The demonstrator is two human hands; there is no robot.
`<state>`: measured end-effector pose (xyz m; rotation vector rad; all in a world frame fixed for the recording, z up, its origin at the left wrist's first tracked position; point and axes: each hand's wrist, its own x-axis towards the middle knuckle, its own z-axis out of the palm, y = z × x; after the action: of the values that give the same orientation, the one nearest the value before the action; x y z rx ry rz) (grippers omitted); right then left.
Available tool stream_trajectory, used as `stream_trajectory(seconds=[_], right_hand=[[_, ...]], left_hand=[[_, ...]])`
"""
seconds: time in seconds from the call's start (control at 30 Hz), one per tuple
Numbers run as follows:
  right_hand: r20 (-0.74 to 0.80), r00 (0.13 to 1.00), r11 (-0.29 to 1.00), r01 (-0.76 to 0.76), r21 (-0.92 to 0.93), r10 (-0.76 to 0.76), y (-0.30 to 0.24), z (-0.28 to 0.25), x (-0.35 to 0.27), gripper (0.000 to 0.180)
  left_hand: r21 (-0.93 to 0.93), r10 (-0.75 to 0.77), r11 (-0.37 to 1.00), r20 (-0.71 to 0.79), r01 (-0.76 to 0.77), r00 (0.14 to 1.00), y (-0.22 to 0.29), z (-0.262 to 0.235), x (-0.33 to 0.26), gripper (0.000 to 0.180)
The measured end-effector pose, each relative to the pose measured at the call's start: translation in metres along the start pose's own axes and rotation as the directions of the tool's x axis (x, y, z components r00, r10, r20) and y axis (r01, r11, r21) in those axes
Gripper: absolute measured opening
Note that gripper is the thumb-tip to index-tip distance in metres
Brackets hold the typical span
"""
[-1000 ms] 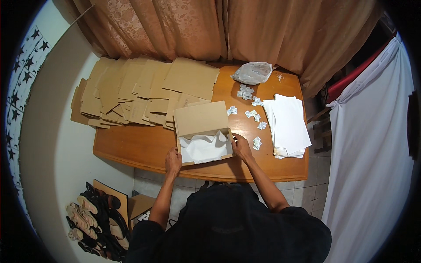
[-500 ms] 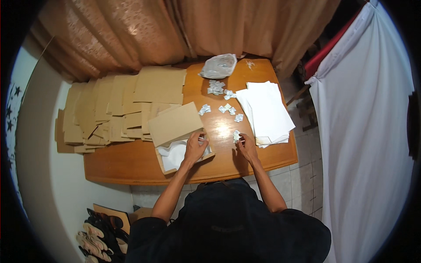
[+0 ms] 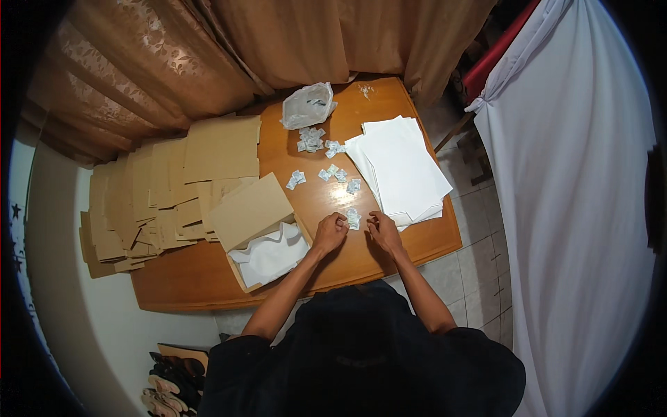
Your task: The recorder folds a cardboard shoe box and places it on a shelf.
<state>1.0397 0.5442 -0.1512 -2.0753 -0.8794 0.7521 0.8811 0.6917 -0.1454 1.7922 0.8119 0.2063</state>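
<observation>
Between my two hands, a small cluster of white sachets lies on the wooden table. My left hand is at the left edge of this cluster, fingers curled in and thumb close to them; whether a sachet is between them is too small to see. Just right of the cluster is my right hand, its fingers loosely bent and apart, with nothing visible in them. An open cardboard box stands left of my left hand, its lid flap raised at the back. White paper lines the inside of the box.
Overlapping flat cardboard pieces cover the table's left side. A stack of white sheets lies at the right. Farther back are more sachet clusters and a clear plastic bag. Shoes sit on the floor at lower left.
My left hand has left the box and moved right to the sachets. My right hand has come off the sachets, slightly to their right. The whole view has shifted and turned.
</observation>
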Motion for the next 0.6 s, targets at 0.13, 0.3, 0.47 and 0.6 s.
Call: stream_trajectory(seconds=[0.13, 0.3, 0.47, 0.6], right_hand=[[0.043, 0.996, 0.994, 0.081, -0.069, -0.078, 0.001, 0.009, 0.015, 0.034], [0.103, 0.983, 0.973, 0.169, -0.157, -0.154, -0.001, 0.022, 0.027, 0.036], [0.163, 0.978, 0.961, 0.162, -0.222, -0.128, -0.006, 0.028, 0.034, 0.039], [0.117, 0.982, 0.946, 0.175, -0.273, -0.147, -0.008, 0.031, 0.036, 0.039]], left_hand=[[0.055, -0.102, 0.993, -0.008, 0.102, 0.995, -0.010, 0.014, 0.018, 0.028], [0.083, -0.163, 0.983, -0.034, 0.165, 0.986, -0.027, 0.033, 0.032, 0.030], [0.084, -0.233, 0.968, -0.025, 0.235, 0.972, -0.042, 0.042, 0.039, 0.030], [0.011, -0.269, 0.963, -0.019, 0.270, 0.963, -0.046, 0.044, 0.042, 0.027]])
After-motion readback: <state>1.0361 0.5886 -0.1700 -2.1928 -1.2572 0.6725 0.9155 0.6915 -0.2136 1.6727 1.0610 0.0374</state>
